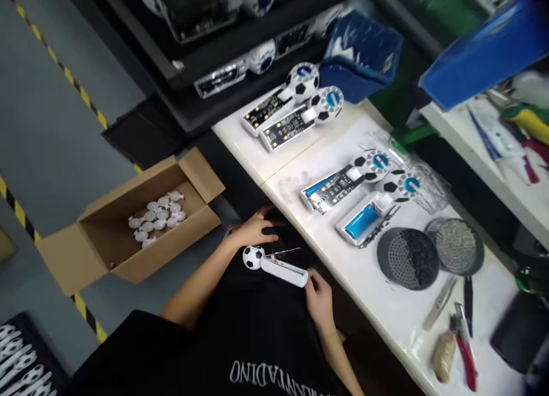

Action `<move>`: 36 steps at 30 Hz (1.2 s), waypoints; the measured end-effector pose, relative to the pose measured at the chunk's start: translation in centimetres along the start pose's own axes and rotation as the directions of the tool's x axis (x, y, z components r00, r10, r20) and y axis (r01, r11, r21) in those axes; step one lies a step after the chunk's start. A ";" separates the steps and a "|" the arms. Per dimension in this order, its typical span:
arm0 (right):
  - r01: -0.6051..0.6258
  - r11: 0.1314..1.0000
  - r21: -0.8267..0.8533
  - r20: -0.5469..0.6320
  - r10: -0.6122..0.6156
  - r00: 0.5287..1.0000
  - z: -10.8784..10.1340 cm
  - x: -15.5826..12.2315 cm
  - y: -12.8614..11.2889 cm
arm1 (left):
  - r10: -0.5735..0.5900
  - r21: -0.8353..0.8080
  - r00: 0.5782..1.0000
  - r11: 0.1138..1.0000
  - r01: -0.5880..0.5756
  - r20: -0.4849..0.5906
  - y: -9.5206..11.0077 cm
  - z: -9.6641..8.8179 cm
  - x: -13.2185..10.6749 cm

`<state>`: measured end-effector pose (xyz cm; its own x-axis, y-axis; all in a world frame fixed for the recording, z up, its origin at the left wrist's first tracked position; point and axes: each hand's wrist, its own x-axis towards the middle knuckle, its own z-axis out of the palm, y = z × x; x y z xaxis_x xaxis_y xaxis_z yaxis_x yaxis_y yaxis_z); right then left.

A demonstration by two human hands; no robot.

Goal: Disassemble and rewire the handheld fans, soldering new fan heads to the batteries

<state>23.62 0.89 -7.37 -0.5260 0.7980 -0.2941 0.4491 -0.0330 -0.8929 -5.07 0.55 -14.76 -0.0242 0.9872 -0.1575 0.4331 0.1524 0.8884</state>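
White tabletop (364, 282) alongside, right hand (319, 298) before the black shirt (249, 327), fingers pinching the football-headed device (283, 272) by its end; left hand (256, 231) curled near its ball (253, 258), grip I can't tell; one slack pinch could drop it; four similar units (285, 131) beyond

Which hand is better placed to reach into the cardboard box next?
Probably the left hand: it is nearer the cardboard box and appears free, while the right hand holds the end of the football-headed device.
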 end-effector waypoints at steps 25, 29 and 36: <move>0.145 0.967 0.209 0.217 -0.190 0.957 7.6 7.9 -7.2 | -0.473 -0.544 0.727 0.823 0.163 -0.498 8.3 -1.5 -17.6; 0.443 0.847 0.293 0.053 -0.477 0.878 9.7 6.5 -13.4 | -0.422 -0.660 0.633 0.727 -0.190 -0.648 15.3 -3.0 -14.3; 0.732 0.670 0.126 -0.083 -0.728 0.681 1.8 3.8 -17.5 | -0.033 -0.250 0.794 0.956 -0.151 -0.607 22.1 -12.1 -0.5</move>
<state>12.49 3.38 6.52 -0.6250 0.6171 0.4782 -0.1753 0.4860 -0.8562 -6.39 4.01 10.17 -0.5810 0.8068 0.1073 0.1927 0.0083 0.9812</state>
